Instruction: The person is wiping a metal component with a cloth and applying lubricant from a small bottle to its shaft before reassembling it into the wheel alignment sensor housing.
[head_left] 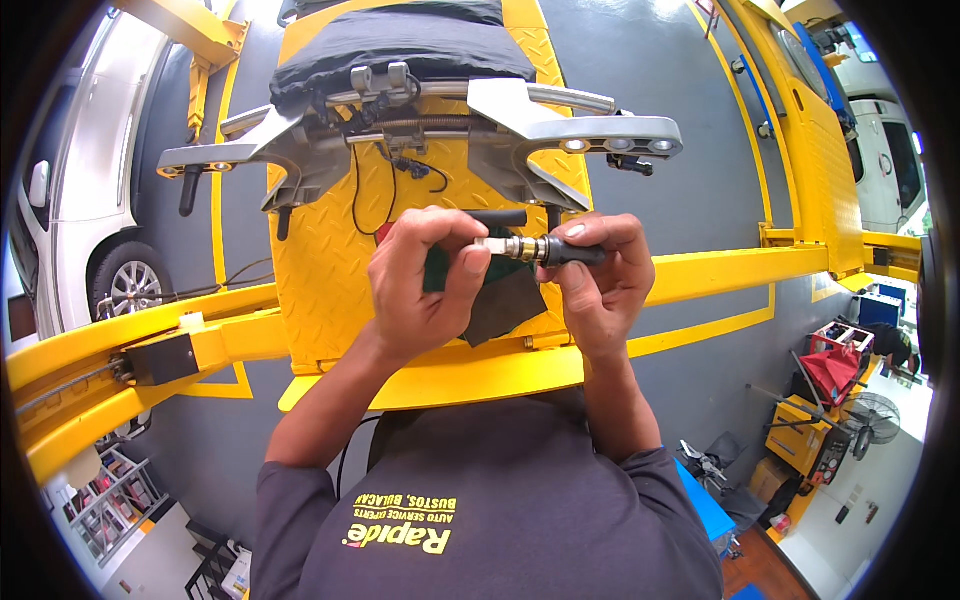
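Note:
In front of my chest, both hands hold a slim cylindrical part (522, 248) with a pale tip, a silver-and-brass ringed middle and a thick black end. The thumb and index finger of my left hand (425, 275) pinch its pale tip. My right hand (608, 275) grips the black end between thumb and fingers. The part lies about level, across the yellow tread-plate platform (315, 330). Beneath it are a dark flat piece (508, 310) and a dark green item (437, 270), partly hidden by my hands. A black rod (498, 217) shows just beyond.
Ahead stands a silver metal frame (500, 130) with two side arms and loose black cables (405, 165). Black fabric (400, 45) lies behind it. Yellow lift beams (710, 275) run to both sides. A white vehicle (95, 150) is at left; a fan (870, 418) stands at right.

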